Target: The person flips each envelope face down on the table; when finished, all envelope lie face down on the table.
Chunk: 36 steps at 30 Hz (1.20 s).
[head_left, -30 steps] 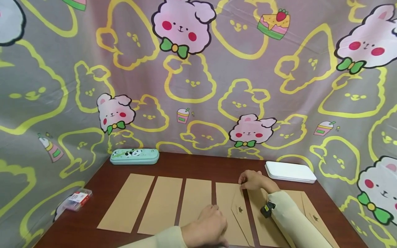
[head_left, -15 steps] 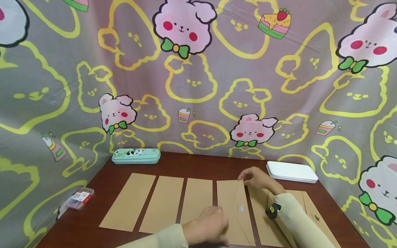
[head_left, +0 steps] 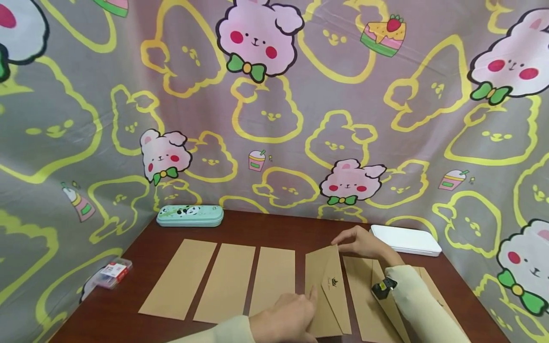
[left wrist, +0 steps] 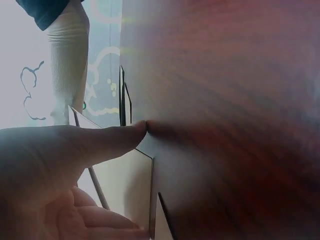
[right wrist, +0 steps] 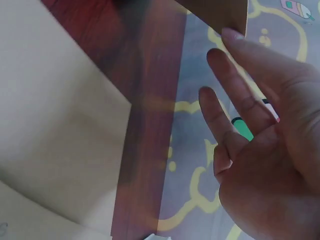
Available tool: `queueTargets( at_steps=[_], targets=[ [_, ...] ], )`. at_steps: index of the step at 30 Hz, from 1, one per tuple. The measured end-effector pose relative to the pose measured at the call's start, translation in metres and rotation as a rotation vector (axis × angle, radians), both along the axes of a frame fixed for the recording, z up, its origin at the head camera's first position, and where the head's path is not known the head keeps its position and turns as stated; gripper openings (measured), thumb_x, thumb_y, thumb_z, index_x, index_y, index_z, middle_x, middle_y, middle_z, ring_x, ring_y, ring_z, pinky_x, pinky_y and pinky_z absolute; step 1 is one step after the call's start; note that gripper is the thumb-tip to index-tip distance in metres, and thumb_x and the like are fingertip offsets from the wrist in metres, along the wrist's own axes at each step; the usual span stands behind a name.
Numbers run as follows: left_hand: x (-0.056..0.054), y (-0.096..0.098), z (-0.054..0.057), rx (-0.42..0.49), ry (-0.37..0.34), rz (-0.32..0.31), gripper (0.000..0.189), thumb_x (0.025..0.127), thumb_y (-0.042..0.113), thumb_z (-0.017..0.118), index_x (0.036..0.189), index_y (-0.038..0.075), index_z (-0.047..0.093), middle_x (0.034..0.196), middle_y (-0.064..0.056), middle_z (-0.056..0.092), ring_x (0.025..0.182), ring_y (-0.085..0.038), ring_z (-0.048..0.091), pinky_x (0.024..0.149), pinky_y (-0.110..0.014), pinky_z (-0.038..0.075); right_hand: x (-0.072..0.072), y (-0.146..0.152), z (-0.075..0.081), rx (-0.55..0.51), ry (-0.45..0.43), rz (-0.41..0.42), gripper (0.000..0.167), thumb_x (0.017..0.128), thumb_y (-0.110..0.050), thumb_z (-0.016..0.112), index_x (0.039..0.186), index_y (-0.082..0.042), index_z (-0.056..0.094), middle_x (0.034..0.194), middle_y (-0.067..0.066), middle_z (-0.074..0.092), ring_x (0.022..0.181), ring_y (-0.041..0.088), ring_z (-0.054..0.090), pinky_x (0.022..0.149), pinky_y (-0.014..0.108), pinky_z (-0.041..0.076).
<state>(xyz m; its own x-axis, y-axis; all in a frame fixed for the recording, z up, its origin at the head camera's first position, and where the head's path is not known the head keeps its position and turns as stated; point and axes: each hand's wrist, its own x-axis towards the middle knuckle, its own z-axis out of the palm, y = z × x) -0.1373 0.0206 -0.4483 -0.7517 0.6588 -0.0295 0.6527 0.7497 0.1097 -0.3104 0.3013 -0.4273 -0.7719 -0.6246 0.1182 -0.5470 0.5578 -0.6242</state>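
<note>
My right hand [head_left: 363, 244] pinches the far right corner of a brown paper envelope [head_left: 337, 267], fourth from the left in a row. That corner is raised off the table, and the flap side with a small dark crown print faces up. In the right wrist view thumb and fingertip meet at the envelope corner [right wrist: 227, 12], while the other fingers spread loosely. My left hand [head_left: 283, 314] lies at the same envelope's near left side, index finger extended along its edge. The left wrist view shows the thumb [left wrist: 115, 140] straight, its tip close to the tabletop.
Three plain brown envelopes [head_left: 177, 278] lie flat to the left. Another flapped envelope [head_left: 362, 290] lies to the right, with one more partly under my right forearm. A green panda pencil case [head_left: 190, 216], a white case [head_left: 405, 239] and a small clear box [head_left: 113, 272] sit around the edges.
My right hand has lifted the envelope's far right corner off the table, tilting it. My left index finger has straightened against its left side. The head view has shifted slightly.
</note>
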Motion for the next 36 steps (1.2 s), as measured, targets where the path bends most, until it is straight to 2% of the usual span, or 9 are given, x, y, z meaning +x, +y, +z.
queueTargets(
  at_steps=[3, 10, 15, 20, 27, 29, 31, 34, 36],
  targets=[
    [0.001, 0.0, 0.001, 0.007, -0.027, 0.013, 0.11, 0.076, 0.054, 0.086, 0.157, -0.002, 0.036, 0.054, 0.012, 0.05, 0.05, -0.002, 0.042, 0.045, -0.019, 0.036, 0.0, -0.002, 0.002, -0.041, -0.055, 0.007, 0.02, 0.096, -0.02, 0.073, 0.114, -0.014, 0.079, 0.114, 0.007, 0.078, 0.102, 0.001, 0.069, 0.087, 0.023, 0.055],
    [-0.002, 0.0, 0.004, 0.025, -0.03, -0.031, 0.105, 0.082, 0.061, 0.079, 0.154, -0.004, 0.039, 0.07, 0.007, 0.065, 0.056, 0.002, 0.049, 0.047, -0.019, 0.039, -0.002, -0.01, 0.005, -0.166, -0.21, 0.058, 0.034, 0.098, -0.021, 0.07, 0.129, -0.008, 0.071, 0.134, 0.025, 0.067, 0.118, 0.0, 0.065, 0.094, 0.022, 0.053],
    [-0.004, 0.0, 0.004, 0.052, -0.066, -0.056, 0.098, 0.084, 0.057, 0.079, 0.153, -0.003, 0.043, 0.066, 0.009, 0.064, 0.053, 0.003, 0.049, 0.046, -0.018, 0.04, -0.002, -0.02, 0.008, -0.159, -0.244, 0.048, 0.037, 0.102, -0.026, 0.064, 0.135, -0.01, 0.068, 0.137, 0.02, 0.066, 0.12, -0.001, 0.064, 0.097, 0.021, 0.052],
    [-0.005, 0.0, 0.004, 0.071, -0.086, -0.061, 0.094, 0.085, 0.056, 0.077, 0.152, -0.001, 0.045, 0.066, 0.009, 0.064, 0.053, 0.003, 0.049, 0.045, -0.018, 0.04, -0.001, -0.032, 0.012, -0.196, -0.309, 0.021, 0.038, 0.102, -0.027, 0.065, 0.135, -0.01, 0.068, 0.137, 0.018, 0.067, 0.118, 0.002, 0.066, 0.096, 0.025, 0.055],
    [-0.004, -0.003, 0.013, 0.113, -0.164, 0.018, 0.104, 0.083, 0.07, 0.072, 0.156, 0.002, 0.041, 0.065, 0.005, 0.064, 0.055, -0.001, 0.054, 0.047, -0.021, 0.044, -0.001, -0.042, 0.014, -0.192, -0.282, 0.015, 0.033, 0.101, -0.027, 0.066, 0.132, -0.015, 0.07, 0.134, 0.018, 0.069, 0.115, 0.004, 0.068, 0.095, 0.025, 0.056],
    [-0.003, -0.005, 0.016, 0.139, -0.165, 0.044, 0.107, 0.082, 0.072, 0.071, 0.156, 0.001, 0.04, 0.076, 0.003, 0.07, 0.064, -0.003, 0.061, 0.052, -0.022, 0.048, -0.002, -0.042, 0.013, -0.184, -0.276, 0.02, 0.034, 0.101, -0.026, 0.066, 0.133, -0.014, 0.07, 0.134, 0.02, 0.068, 0.114, 0.003, 0.068, 0.095, 0.026, 0.056],
    [-0.001, -0.007, 0.02, 0.167, -0.156, 0.062, 0.111, 0.08, 0.073, 0.072, 0.158, 0.003, 0.037, 0.099, -0.001, 0.073, 0.078, -0.005, 0.065, 0.059, -0.023, 0.052, -0.002, -0.042, 0.013, -0.181, -0.277, 0.025, 0.035, 0.101, -0.026, 0.066, 0.133, -0.013, 0.07, 0.134, 0.021, 0.068, 0.114, 0.004, 0.068, 0.096, 0.028, 0.057],
    [0.001, -0.009, 0.026, 0.216, -0.138, 0.077, 0.116, 0.079, 0.075, 0.072, 0.163, 0.009, 0.026, 0.131, -0.005, 0.062, 0.089, -0.006, 0.061, 0.064, -0.024, 0.051, -0.002, -0.043, 0.013, -0.172, -0.272, 0.028, 0.035, 0.101, -0.027, 0.066, 0.133, -0.012, 0.07, 0.134, 0.022, 0.067, 0.114, 0.004, 0.069, 0.097, 0.032, 0.057],
    [0.002, -0.01, 0.03, 0.258, -0.127, 0.059, 0.116, 0.08, 0.074, 0.071, 0.165, 0.015, 0.019, 0.129, -0.003, 0.057, 0.081, -0.004, 0.053, 0.06, -0.022, 0.046, -0.002, -0.044, 0.014, -0.168, -0.268, 0.031, 0.035, 0.101, -0.026, 0.066, 0.133, -0.012, 0.07, 0.134, 0.024, 0.067, 0.113, 0.005, 0.069, 0.097, 0.035, 0.057]
  ],
)
